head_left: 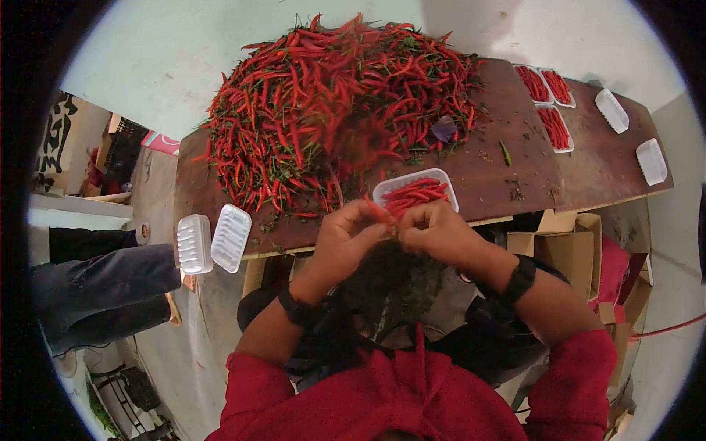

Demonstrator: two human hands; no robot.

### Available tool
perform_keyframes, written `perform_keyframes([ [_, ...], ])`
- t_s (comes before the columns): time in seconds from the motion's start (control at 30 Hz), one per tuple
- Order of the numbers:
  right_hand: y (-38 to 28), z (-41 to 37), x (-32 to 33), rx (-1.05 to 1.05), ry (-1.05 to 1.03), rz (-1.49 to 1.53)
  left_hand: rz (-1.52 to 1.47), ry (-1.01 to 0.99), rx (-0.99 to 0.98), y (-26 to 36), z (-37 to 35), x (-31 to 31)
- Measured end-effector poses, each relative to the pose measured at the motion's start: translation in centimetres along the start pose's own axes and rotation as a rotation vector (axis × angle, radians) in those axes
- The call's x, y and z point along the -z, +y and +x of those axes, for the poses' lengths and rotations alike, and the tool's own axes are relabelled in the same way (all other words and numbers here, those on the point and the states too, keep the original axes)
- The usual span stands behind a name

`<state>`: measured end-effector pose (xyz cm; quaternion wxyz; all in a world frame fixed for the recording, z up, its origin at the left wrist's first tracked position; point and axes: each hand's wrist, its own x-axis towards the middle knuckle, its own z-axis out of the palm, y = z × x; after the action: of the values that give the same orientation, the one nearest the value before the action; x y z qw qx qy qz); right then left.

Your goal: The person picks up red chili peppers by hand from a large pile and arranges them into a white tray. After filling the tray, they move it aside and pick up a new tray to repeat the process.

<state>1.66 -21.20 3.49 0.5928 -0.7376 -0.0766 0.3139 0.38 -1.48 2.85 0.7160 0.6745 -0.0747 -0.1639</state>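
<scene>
My left hand (351,237) is closed around a red chili pepper (379,212) near the table's front edge. Close beside it, my right hand (435,229) is pinched shut at the pepper's lower end; what lies between its fingertips is too small to make out. Just behind both hands stands a white plastic tray (453,192) holding several red chilies (416,192) laid side by side. A large heap of red chilies (294,110) with green stems covers the table's left and middle.
Three filled trays (554,128) sit at the table's back right, with white trays (651,162) farther right. More white trays (194,244) are stacked at the front left corner. Cardboard boxes (573,253) stand under the brown table (515,176). Another person's legs (110,287) show at left.
</scene>
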Motion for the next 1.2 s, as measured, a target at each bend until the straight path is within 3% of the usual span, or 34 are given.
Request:
perform_keyframes([
  [0.07, -0.2, -0.2, 0.1, 0.026, -0.094, -0.060, -0.033, 0.011, 0.005, 0.2, 0.2, -0.1],
  [0.13, -1.0, -0.7, 0.2, 0.009, -0.510, -0.295, -0.066, 0.021, 0.011, 0.4, 0.3, -0.1],
  [0.17, -1.2, -0.9, 0.1, 0.008, -0.510, -0.293, -0.023, 0.037, -0.033, 0.4, 0.3, -0.1],
  [0.23, -1.3, -1.1, -0.1, -0.209, -0.425, -0.307, 0.020, 0.051, -0.076, 0.2, 0.4, -0.1],
  [0.27, -0.6, -0.8, 0.0, -0.209, -0.424, -0.305, 0.143, 0.050, -0.187, -0.1, 0.4, -0.1],
  [0.33, 0.8, -0.1, 0.1, 0.078, -0.083, -0.207, 0.266, 0.048, -0.297, -0.2, 0.4, 0.0],
  [0.4, 1.2, 0.4, 0.6, 0.011, -0.053, -0.088, 0.615, 0.014, -0.519, 0.1, 0.5, 0.0],
  [0.43, 1.1, 0.5, 0.8, -0.056, -0.021, 0.030, 0.615, 0.014, -0.519, 0.1, 0.4, -0.1],
  [0.8, 0.4, -0.1, 1.0, -0.093, -0.003, 0.076, 0.829, -0.053, -0.803, -0.5, 0.6, -0.4],
  [0.93, 0.8, -0.1, 0.7, -0.018, -0.024, 0.130, 0.795, -0.051, -0.812, -0.4, 0.4, -0.6],
  [1.03, 0.9, 0.0, 0.6, -0.016, -0.035, 0.185, 0.765, 0.015, -0.686, -0.2, 0.4, -0.3],
  [1.1, 0.5, -0.2, 0.6, 0.025, -0.069, 0.130, 0.397, 0.051, -0.359, -0.7, 0.4, -0.1],
  [1.13, 0.3, -0.4, 0.6, 0.064, -0.102, 0.076, 0.397, 0.051, -0.360, -0.6, 0.3, -0.2],
  [1.17, 0.0, -0.6, 0.6, 0.064, -0.102, 0.076, 0.241, 0.055, -0.239, -0.2, 0.3, -0.4],
  [1.2, -0.3, -0.8, 0.5, 0.056, -0.199, -0.157, 0.084, 0.059, -0.117, 0.0, 0.3, -0.5],
])
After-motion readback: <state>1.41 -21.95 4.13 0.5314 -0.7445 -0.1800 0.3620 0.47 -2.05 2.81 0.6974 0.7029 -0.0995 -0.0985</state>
